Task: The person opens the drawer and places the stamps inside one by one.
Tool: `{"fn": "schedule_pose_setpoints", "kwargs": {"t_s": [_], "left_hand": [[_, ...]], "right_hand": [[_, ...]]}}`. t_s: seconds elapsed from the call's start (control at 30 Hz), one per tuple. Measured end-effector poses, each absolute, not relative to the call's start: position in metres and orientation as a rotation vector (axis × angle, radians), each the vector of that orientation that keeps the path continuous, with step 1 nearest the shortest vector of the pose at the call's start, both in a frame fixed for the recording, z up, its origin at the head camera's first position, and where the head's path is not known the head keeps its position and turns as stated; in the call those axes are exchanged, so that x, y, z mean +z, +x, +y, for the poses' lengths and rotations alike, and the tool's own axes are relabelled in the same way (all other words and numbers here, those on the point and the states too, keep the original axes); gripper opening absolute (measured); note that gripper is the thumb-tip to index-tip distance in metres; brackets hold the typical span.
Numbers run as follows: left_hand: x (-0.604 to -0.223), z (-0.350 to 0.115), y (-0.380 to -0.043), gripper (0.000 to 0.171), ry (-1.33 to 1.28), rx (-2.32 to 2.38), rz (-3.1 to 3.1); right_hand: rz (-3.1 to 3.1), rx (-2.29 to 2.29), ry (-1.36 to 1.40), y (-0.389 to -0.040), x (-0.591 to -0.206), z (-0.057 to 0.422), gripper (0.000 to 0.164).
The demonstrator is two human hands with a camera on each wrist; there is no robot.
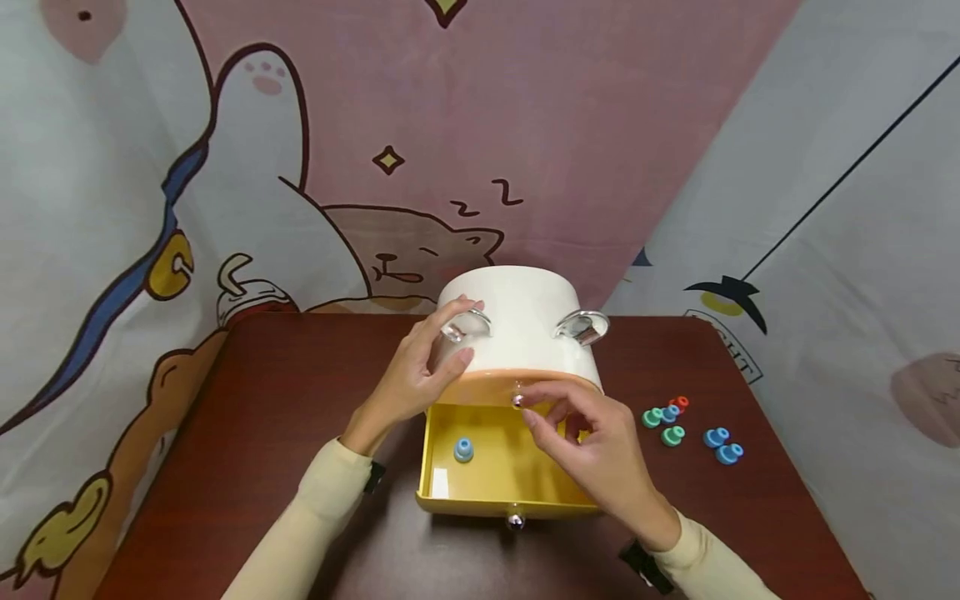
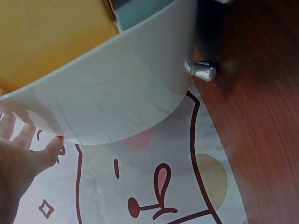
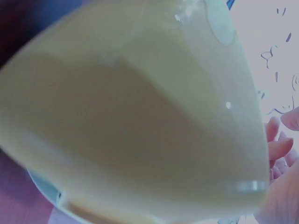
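Note:
A white rounded box with two silver ears stands on the table. My left hand rests against its left side, thumb and forefinger spread on either side of the left silver ear. My right hand pinches the small silver knob on the orange upper drawer between thumb and forefinger. That drawer looks pushed in. Below it, the yellow lower drawer is pulled out and holds a light blue stepped peg. My right hand covers part of this drawer's right side.
Right of the box lie several small stepped pegs: green, red and blue. The dark red table ends at the back against a cartoon-printed cloth. A second silver knob sticks out from the yellow drawer's front.

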State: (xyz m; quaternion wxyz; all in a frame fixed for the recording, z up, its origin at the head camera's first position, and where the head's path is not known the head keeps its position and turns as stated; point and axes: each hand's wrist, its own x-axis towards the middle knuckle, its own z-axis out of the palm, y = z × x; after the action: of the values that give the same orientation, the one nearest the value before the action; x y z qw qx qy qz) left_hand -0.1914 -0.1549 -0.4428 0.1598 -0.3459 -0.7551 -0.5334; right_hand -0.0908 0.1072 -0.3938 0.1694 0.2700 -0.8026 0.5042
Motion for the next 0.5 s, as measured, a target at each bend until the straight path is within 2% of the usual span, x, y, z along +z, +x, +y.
{"fn": "schedule_pose_setpoints", "kwargs": {"t_s": [0.5], "left_hand": [[-0.443,-0.154,-0.191,0.056,-0.98,-1.536,-2.14]], "right_hand": [[-2.163,1.478,0.362,-0.104,-0.388,0.16,0.022]]}}
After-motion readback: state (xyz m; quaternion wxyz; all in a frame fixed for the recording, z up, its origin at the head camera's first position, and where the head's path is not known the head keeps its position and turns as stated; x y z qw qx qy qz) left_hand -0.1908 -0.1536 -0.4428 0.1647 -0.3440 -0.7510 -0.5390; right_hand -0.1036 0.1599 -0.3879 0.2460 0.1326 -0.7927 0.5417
